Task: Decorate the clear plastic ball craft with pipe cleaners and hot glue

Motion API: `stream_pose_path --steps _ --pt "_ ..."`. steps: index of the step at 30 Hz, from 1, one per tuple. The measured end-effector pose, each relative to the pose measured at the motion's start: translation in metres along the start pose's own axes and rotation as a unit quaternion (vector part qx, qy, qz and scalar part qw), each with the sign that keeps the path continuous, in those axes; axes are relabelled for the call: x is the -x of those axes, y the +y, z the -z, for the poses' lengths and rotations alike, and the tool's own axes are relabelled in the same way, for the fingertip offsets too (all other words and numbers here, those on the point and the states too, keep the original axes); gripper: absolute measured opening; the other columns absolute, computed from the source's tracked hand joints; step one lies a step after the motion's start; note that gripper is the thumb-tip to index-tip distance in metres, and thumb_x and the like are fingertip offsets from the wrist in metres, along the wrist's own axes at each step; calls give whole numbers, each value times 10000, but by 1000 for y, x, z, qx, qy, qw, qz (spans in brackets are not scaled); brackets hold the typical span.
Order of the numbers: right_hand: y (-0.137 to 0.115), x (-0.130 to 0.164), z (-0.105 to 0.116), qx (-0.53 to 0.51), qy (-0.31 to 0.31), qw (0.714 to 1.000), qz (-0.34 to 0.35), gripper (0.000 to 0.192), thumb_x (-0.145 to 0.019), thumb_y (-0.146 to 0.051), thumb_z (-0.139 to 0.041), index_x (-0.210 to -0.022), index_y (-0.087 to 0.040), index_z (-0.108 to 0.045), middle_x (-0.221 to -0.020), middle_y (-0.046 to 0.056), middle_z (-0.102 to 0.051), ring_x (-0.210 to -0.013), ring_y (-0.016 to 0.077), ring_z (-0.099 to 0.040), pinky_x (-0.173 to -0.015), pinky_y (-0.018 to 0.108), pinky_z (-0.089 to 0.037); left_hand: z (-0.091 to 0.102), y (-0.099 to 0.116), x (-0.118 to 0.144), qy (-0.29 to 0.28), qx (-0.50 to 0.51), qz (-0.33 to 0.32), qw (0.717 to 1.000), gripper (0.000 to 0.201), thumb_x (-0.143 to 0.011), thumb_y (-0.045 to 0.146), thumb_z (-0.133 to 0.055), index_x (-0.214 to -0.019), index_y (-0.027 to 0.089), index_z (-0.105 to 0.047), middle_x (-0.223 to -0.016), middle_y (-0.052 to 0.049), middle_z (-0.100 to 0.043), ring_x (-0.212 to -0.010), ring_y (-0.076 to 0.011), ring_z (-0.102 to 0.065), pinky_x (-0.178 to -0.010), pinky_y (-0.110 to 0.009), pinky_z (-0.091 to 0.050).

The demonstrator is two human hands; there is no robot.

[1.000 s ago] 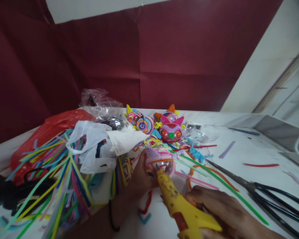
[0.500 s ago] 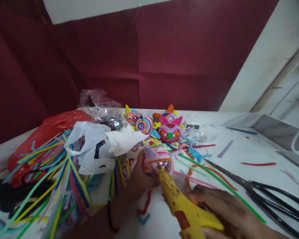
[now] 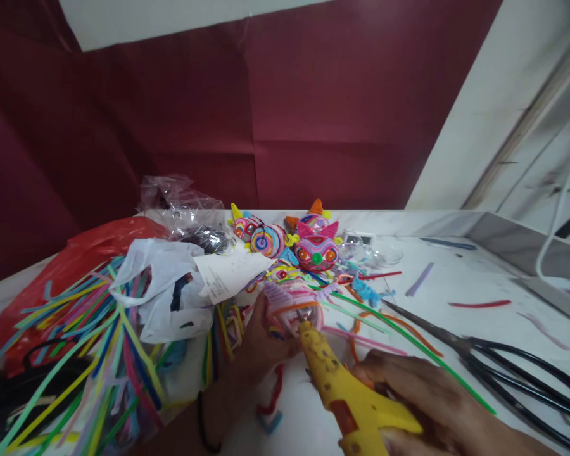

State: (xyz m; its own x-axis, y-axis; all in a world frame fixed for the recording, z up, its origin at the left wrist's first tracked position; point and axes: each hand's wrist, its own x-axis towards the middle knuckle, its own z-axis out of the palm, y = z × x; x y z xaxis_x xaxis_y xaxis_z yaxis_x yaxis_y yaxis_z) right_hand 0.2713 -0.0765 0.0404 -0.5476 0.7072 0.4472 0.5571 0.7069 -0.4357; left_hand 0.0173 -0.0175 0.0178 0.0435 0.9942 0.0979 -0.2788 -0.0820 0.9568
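Pink ball (image 3: 292, 307) sits gripped in our left hand (image 3: 261, 342); our right hand (image 3: 422, 405) clutches the glue gun (image 3: 346, 399), nozzle touching it as before.

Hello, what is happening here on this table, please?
A person is doing craft work with pipe cleaners. The left hand holds a small ball wrapped in pink pipe cleaner, and the right hand holds a yellow glue gun with its nozzle against the ball. Several finished colourful figures stand behind it. A heap of loose pipe cleaners lies to the left, and black scissors lie to the right on the white table.
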Motion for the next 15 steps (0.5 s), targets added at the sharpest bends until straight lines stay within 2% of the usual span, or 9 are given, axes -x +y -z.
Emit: stream_pose_path --steps 7,11,15 --pt "6 9 -5 -1 -9 999 -42 489 -837 -462 -701 -1303 -321 -656 -1143 86 -766 -974 237 -767 -823 291 -621 5 -5 -4 -23 9 12 1000 877 -492 163 -921 -1282 247 -549 -1188 -89 -745 -1106 -370 -698 -924 -483 -602" --pt "2 6 -2 2 -20 998 -56 463 -828 -475 -707 -1265 -327 -680 -1106 72 -779 -954 232 -772 -799 279 -626 6 -7 -7 5 -3 19 1000 952 -413 133 -933 -1277 234 -545 -1181 -104 -744 -1037 -370 -722 -838 -454 -631" --pt "-4 -2 4 2 -14 998 -55 452 -822 -476 -714 -1239 -302 -703 -1102 85 -786 -955 238 -776 -786 258 -624 5 -5 -7 16 10 16 1000 991 -353 176 -959 -1264 248 -575 -1204 -95 -730 -1086 -408 -694 -891 -502 -605"
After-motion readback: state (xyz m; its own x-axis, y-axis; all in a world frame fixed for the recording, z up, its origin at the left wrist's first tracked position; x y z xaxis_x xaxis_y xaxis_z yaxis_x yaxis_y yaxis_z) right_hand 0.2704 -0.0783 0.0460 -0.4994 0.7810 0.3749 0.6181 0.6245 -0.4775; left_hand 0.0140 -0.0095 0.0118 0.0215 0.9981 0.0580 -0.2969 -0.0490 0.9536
